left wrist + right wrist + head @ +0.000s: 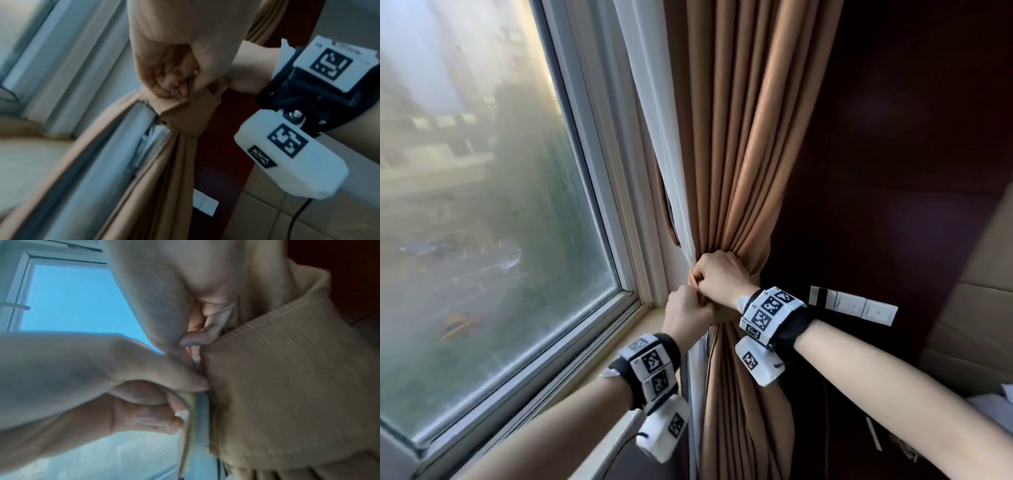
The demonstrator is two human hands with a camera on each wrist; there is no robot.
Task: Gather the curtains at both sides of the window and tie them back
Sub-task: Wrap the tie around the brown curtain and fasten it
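The brown curtain hangs gathered into a bunch right of the window, with a white sheer curtain along its window side. A wide brown tieback band wraps the bunch at sill height. My right hand is a fist on the band and the gathered folds. Just below and to the left, my left hand is curled, with thumb and fingers pinching a thin pale cord at the band's end. Both hands touch each other there.
The window pane and its white frame fill the left, and the sill lies right under the hands. Behind the curtain is a dark wood wall with a white switch plate. A cardboard box stands at the right.
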